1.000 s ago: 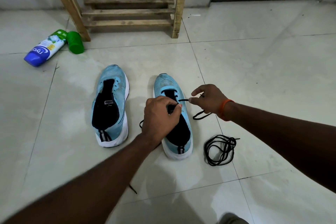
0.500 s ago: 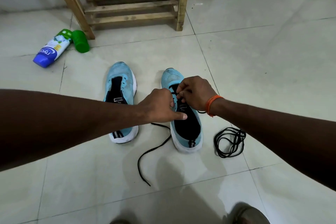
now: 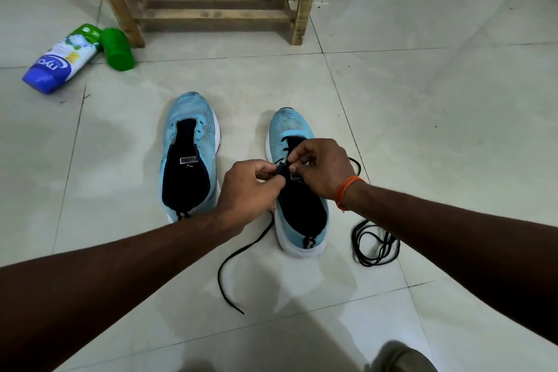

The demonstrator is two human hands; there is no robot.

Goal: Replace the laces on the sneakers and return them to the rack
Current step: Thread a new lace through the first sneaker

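**Black lace pinched in both hands over the right sneaker**

Change since half a second back: the left forearm lay across the view from the left edge and now comes up from the near-left corner. The left hand [image 3: 250, 187] had a straight forefinger on the tongue; it now nips the black lace [image 3: 241, 254] between thumb and forefinger. The right hand [image 3: 320, 169], with an orange band [image 3: 347, 189] at the wrist, stays over the upper eyelets. Its fingertips are curled and pinch the same lace just beside the left hand's pinch. A full second back that hand was out past the shoe's right side, drawing the lace sideways. The spare lace coil [image 3: 374, 243] has not moved.

Lie of the shoes: the right sneaker [image 3: 290, 127] and left sneaker [image 3: 190, 112] sit sole-down on the floor [image 3: 422, 100], mid-floor. Their long axes are roughly parallel, toes to the far edge where the wooden rack [image 3: 211, 13] stands, heels toward the person. The left sneaker sits a little farther off. The lace's free tail leaves the right sneaker's inner side and runs toward the near edge, ending on bare tile. The coil lies just beside that sneaker's outer heel.

Containers: a blue-and-white bottle [image 3: 60, 60] lies on its side toward the far-left corner, its blue base pointing near-left. A green cap [image 3: 117, 50], also on its side, touches it near the rack's left leg. What the bottle holds cannot be told. Both sneaker mouths show dark lining.
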